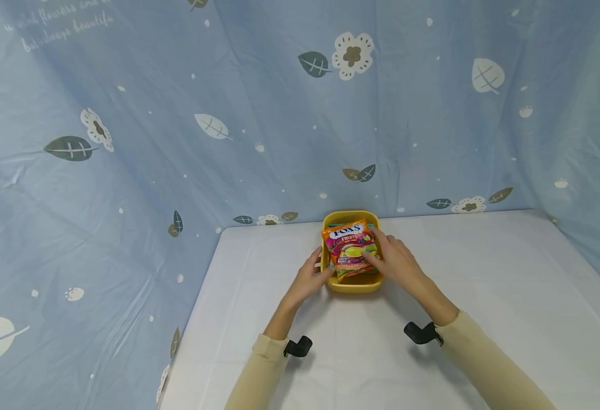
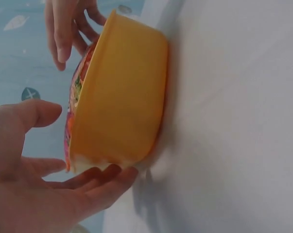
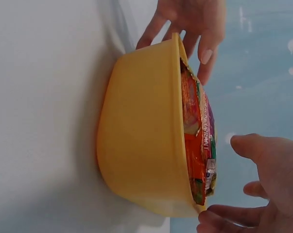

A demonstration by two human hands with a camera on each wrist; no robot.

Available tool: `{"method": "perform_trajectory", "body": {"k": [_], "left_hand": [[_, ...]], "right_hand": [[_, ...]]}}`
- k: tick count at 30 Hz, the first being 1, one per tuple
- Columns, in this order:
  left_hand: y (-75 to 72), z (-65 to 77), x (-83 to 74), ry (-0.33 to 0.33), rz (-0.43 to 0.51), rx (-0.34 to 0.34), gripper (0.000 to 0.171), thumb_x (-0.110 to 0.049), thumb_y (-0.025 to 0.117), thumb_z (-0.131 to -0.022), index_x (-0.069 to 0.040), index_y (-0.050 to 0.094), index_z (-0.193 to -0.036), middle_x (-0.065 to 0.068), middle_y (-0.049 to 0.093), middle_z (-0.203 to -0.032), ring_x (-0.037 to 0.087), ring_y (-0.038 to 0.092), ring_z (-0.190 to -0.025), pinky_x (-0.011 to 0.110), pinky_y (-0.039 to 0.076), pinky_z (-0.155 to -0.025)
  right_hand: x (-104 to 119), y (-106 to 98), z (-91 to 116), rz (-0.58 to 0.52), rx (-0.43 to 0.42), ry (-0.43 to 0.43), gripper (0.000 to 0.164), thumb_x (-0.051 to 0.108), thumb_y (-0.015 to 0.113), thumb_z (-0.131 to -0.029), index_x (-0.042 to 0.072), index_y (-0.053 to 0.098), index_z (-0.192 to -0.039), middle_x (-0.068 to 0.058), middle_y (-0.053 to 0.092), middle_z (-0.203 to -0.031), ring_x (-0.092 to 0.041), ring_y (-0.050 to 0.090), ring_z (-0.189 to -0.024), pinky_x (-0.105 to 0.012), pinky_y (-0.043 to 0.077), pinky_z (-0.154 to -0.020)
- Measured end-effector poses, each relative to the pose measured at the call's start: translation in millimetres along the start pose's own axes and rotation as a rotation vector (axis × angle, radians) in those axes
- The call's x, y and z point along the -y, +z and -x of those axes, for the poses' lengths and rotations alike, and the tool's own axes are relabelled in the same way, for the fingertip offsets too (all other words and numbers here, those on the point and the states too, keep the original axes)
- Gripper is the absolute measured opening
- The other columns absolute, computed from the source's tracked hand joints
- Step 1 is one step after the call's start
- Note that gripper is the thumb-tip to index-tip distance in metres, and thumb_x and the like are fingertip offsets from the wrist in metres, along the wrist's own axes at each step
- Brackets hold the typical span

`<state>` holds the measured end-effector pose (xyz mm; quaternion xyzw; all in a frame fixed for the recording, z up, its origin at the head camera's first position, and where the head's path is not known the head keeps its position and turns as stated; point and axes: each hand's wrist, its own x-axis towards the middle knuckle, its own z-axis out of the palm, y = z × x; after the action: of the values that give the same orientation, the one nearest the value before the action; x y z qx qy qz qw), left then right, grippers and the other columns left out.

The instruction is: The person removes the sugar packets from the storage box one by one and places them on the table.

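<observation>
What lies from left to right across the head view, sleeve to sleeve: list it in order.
Left sleeve → left hand → candy bag → right hand → right sleeve.

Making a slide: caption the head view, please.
Left hand and right hand flank a FOX'S Fruits packet in a yellow tub on a white table.

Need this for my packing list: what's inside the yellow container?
In the yellow container, a FOX'S Fruits bag lies on top, with something teal showing behind its far edge; whatever is underneath is covered.
</observation>
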<state>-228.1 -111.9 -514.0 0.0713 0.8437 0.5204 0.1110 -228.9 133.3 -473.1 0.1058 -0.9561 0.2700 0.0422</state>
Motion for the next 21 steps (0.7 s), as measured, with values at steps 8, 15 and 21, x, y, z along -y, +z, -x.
{"method": "perform_trajectory", "body": {"k": [8, 15, 21], "left_hand": [[-3.2, -8.0, -2.7, -0.034, 0.032, 0.010, 0.074, -0.033, 0.060, -0.094, -0.018, 0.024, -0.157, 0.016, 0.050, -0.142, 0.031, 0.058, -0.121, 0.039, 0.057, -0.095], [-5.2, -11.7, -4.0, -0.071, 0.062, 0.021, 0.075, -0.033, 0.061, -0.094, -0.019, 0.024, -0.157, 0.016, 0.049, -0.141, 0.030, 0.057, -0.122, 0.038, 0.058, -0.091], [-5.5, -14.7, -4.7, -0.095, 0.054, 0.023, 0.076, -0.033, 0.062, -0.093, -0.018, 0.023, -0.157, 0.017, 0.048, -0.142, 0.029, 0.056, -0.122, 0.030, 0.059, -0.080]], "right_hand": [[-2, 1, -12, -0.019, 0.000, -0.037, 0.073, 0.037, 0.064, -0.094, 0.002, 0.034, -0.150, -0.031, 0.059, -0.125, -0.047, 0.057, -0.112, -0.060, 0.051, -0.095], [4, 2, -23, -0.036, 0.063, 0.000, 0.076, 0.040, 0.064, -0.094, 0.003, 0.030, -0.152, -0.030, 0.056, -0.132, -0.047, 0.054, -0.119, -0.061, 0.049, -0.099], [8, 4, -30, -0.042, 0.110, 0.015, 0.077, 0.042, 0.061, -0.095, 0.003, 0.028, -0.153, -0.030, 0.051, -0.140, -0.049, 0.052, -0.124, -0.064, 0.046, -0.102]]}}
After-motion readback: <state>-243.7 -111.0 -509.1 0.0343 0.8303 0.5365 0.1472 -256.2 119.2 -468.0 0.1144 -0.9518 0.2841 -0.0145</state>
